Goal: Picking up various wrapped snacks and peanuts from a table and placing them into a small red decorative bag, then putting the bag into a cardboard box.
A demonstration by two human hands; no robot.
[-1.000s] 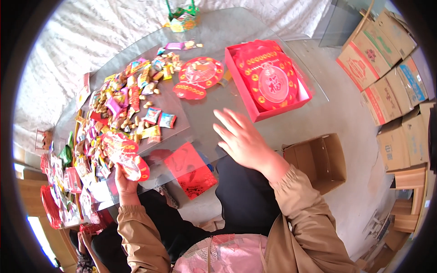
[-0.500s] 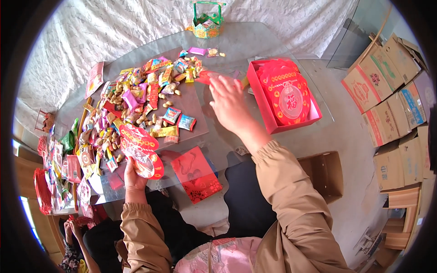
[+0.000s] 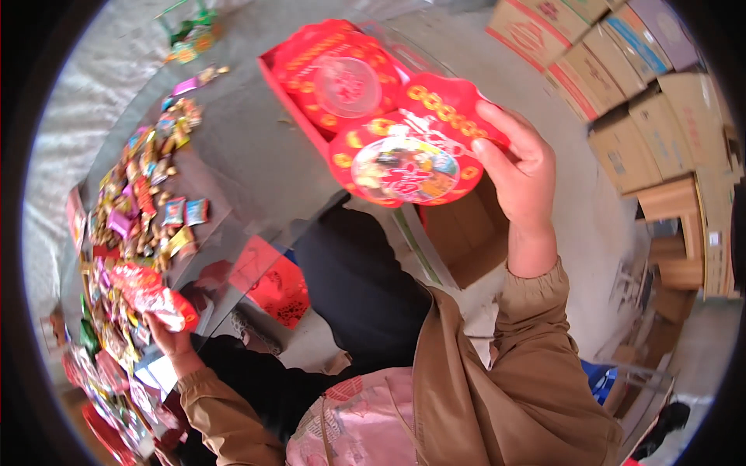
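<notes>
Arms (image 3: pixel 536 342) apart; right hand (image 3: pixel 525 163) forward

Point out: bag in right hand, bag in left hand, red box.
Right bag (image 3: pixel 408 165): head view, window.
Left bag (image 3: pixel 153 297): head view, near its middle.
Red box (image 3: pixel 297 104): head view, left wall.

In my right hand (image 3: pixel 526 172), a red packet (image 3: pixel 408 165) with gold coin shapes; tan sleeves (image 3: pixel 536 307); purple, yellow and blue candies (image 3: pixel 144 196) by the left edge of the table (image 3: pixel 249 132).
</notes>
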